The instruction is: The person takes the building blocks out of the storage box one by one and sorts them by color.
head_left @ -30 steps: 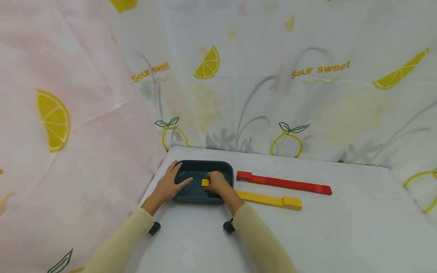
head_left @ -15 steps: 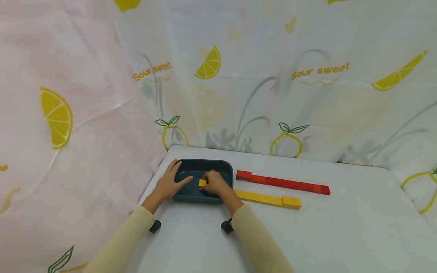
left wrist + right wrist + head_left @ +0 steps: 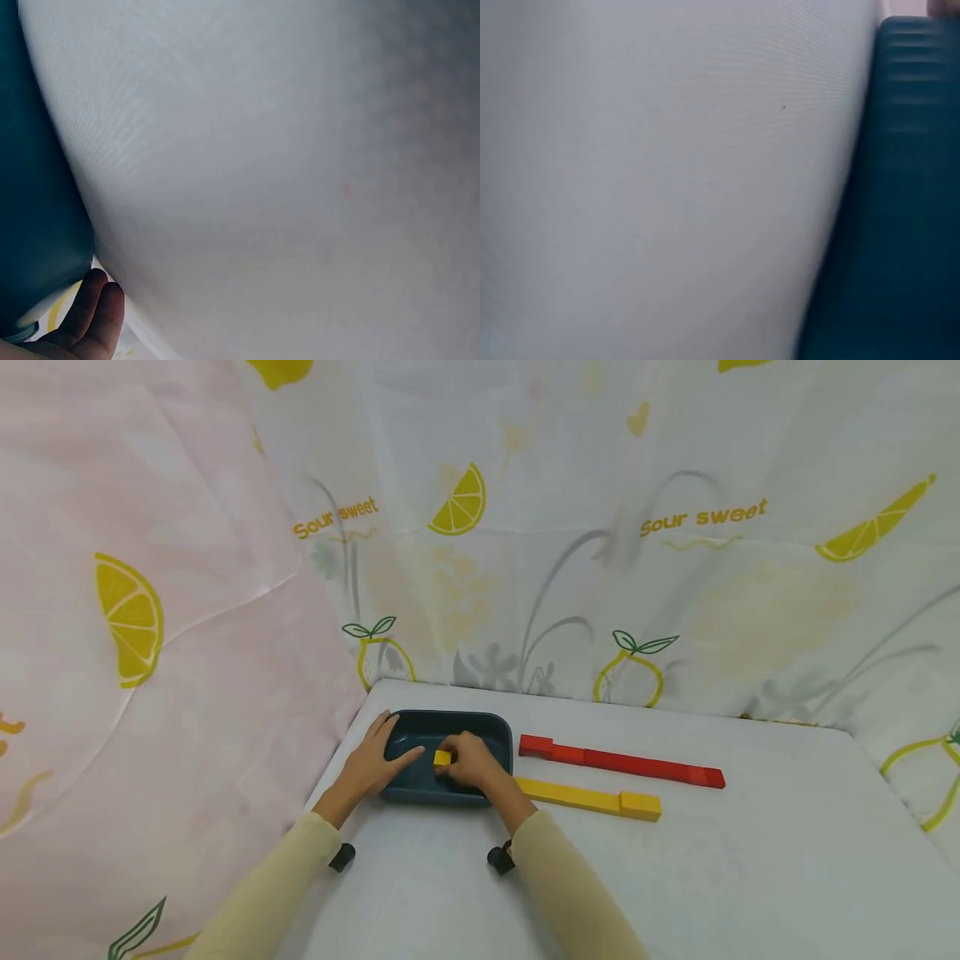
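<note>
A dark blue-green rectangular tray [image 3: 431,797] stands on the white table. My left hand [image 3: 366,765] rests at its left end, fingers along the outer side and thumb stretched over the inside. In the left wrist view two straight fingers [image 3: 96,315] lie against the tray's outer wall [image 3: 34,180]. Inside the tray my right hand [image 3: 474,762] pinches a small yellow block [image 3: 442,758], whose right part the fingers cover. The right wrist view has only the tray's side [image 3: 911,195] and the table surface, not the pinching fingers.
Right of the tray lies a long row of red blocks [image 3: 633,764]. Nearer me is a row of yellow blocks [image 3: 577,796], its left end behind my right wrist. Lemon-printed cloth [image 3: 555,593] walls the table's back and left side.
The right hand, with the yellow block, has shifted slightly left inside the tray. The left hand keeps its place at the tray's left end. The rows of blocks have not moved.
</note>
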`<control>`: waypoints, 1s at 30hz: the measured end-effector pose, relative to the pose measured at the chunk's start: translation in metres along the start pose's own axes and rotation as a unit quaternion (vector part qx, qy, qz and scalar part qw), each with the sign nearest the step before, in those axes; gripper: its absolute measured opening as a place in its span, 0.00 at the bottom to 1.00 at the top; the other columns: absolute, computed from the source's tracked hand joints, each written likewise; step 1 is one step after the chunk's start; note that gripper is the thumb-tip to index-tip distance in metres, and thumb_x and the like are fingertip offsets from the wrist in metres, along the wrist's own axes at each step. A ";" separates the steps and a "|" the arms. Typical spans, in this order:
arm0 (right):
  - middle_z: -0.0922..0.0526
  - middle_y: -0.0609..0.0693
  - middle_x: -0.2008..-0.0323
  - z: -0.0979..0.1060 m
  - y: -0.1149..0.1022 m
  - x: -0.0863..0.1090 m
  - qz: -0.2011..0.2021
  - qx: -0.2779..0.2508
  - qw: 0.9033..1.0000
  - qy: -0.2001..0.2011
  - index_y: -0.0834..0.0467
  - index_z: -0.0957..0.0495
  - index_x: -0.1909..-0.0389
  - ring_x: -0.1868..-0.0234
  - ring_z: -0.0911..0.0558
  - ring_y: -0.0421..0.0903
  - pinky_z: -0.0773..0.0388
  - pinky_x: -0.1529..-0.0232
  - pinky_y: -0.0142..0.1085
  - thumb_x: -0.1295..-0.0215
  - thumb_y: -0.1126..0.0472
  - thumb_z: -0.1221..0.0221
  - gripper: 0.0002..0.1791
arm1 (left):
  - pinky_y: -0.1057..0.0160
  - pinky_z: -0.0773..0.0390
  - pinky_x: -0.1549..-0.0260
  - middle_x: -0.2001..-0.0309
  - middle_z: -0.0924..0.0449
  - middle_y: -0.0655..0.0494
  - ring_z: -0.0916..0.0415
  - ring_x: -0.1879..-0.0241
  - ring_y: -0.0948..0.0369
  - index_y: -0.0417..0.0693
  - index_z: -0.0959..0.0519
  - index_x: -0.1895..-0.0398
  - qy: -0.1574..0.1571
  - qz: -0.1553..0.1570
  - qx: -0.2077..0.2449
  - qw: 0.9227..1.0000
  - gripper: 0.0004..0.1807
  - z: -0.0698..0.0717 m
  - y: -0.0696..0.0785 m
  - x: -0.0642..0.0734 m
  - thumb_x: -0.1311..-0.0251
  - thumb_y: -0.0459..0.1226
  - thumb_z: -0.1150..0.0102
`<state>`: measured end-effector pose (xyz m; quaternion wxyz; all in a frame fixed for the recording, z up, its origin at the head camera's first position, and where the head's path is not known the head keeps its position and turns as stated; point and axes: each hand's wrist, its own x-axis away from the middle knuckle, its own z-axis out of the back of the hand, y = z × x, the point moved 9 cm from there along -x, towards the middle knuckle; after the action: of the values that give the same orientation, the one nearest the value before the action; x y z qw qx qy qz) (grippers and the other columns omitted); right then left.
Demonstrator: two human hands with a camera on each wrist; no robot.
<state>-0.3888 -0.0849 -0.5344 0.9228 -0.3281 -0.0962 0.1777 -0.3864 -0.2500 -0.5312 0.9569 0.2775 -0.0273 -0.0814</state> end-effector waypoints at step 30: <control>0.23 0.54 0.56 0.051 -0.025 0.043 0.156 -0.063 0.971 0.170 0.61 0.17 0.51 0.70 0.23 0.40 0.22 0.66 0.26 0.44 0.60 0.28 0.20 | 0.36 0.34 0.37 0.19 0.61 0.50 0.43 0.27 0.42 0.50 0.51 0.21 -0.008 0.002 -0.018 1.000 0.63 -0.002 -0.002 0.002 0.53 0.76 0.46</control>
<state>-0.3579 -0.0571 -0.4761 0.8639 -0.4221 0.1031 0.2546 -0.3850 -0.2514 -0.5341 0.9617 0.2591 -0.0343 -0.0822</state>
